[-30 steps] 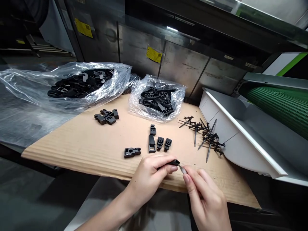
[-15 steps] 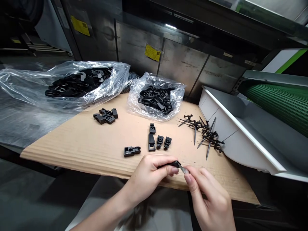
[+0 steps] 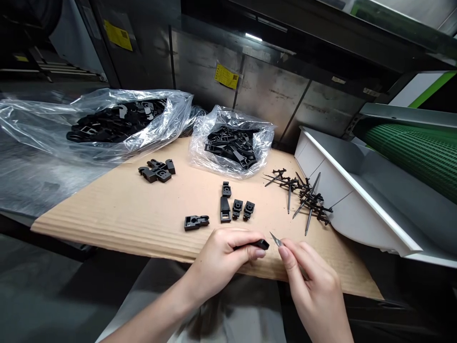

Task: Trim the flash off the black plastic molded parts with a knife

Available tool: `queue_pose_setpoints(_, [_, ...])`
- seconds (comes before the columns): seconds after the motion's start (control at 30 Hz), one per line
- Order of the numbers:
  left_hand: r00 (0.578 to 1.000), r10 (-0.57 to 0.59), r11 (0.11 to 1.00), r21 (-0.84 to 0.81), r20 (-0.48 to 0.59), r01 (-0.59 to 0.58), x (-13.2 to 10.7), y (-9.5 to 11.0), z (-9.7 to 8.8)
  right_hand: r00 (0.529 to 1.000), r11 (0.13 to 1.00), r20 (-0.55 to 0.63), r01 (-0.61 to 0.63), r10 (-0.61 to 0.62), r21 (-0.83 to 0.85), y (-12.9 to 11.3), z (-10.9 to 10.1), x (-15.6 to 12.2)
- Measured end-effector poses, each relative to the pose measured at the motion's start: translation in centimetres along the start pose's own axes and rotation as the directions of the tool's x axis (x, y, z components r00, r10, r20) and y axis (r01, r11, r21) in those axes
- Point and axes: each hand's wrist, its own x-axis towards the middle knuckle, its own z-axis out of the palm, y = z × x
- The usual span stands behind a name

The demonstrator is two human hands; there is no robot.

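Note:
My left hand [image 3: 228,257] is closed around a black plastic part [image 3: 262,244], whose end sticks out past the thumb toward the right. My right hand [image 3: 309,274] pinches a craft knife, and its pointed metal blade [image 3: 275,239] aims up and left, just apart from the part. The knife's handle is mostly hidden in the fingers. Beyond my hands, a black clip piece [image 3: 196,222] lies on the cardboard [image 3: 143,224]. A long tapered black piece [image 3: 224,210] lies near several small black blocks [image 3: 237,209].
Clear plastic bags hold many black parts [image 3: 232,143] at the back and more black parts [image 3: 114,121] at left. Several black blocks [image 3: 157,170] lie left on the cardboard. Thin black sprues [image 3: 310,200] are heaped beside a grey-white chute [image 3: 357,190] at right, by a green mesh belt [image 3: 414,147].
The knife blade has come away from the end of the black part, leaving a small gap. My right hand has shifted slightly right; my left hand keeps its hold.

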Motion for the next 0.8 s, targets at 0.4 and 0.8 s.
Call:
queue_pose_setpoints(0.4, [1.000,0.006,1.000,-0.017,-0.021,-0.006,0.11,0.05,0.04,0.989,0.990,-0.043,0.141,-0.140,0.026,-0.74,0.60,-1.03])
queue_pose_setpoints(0.8, [0.999,0.045,0.999,-0.006,0.008,-0.045,0.08,0.00,0.04,0.996,0.996,-0.034,0.085,-0.086,-0.022,-0.56,0.47,-0.86])
